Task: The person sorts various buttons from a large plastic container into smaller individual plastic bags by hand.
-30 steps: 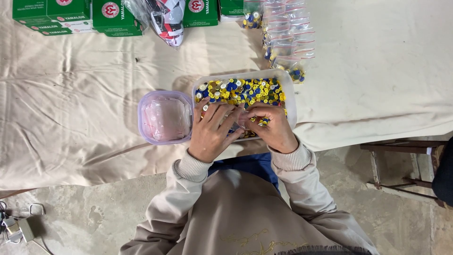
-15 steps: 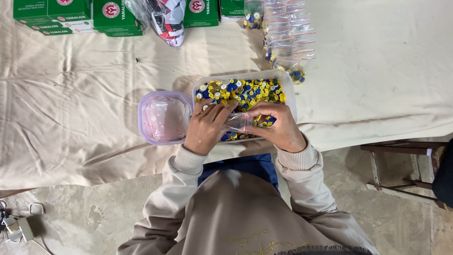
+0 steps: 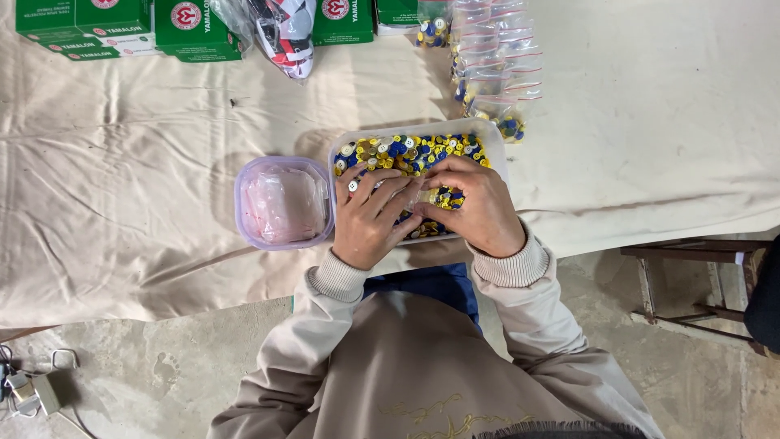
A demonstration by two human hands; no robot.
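A clear rectangular tub [image 3: 496,134] full of blue, yellow and white buttons [image 3: 410,149] stands on the cloth-covered table in front of me. Both hands are over its near half. My left hand [image 3: 370,218] lies with its fingers stretched across a small clear bag [image 3: 435,199] that has a few buttons in it. My right hand [image 3: 481,205] curls over the same bag from the right, its fingertips touching those of the left. Most of the bag is hidden under my fingers.
A purple-rimmed tub [image 3: 282,203] with pinkish bags inside touches the button tub's left side. Filled zip bags [image 3: 497,69] are piled behind it, with green boxes [image 3: 122,24] along the far edge. A wooden stool [image 3: 699,280] stands on the floor at the right, and a charger [image 3: 36,390] lies at the lower left.
My hands, which were spread a little apart holding the bag above the buttons, have come together and settled lower over the tub's near half.
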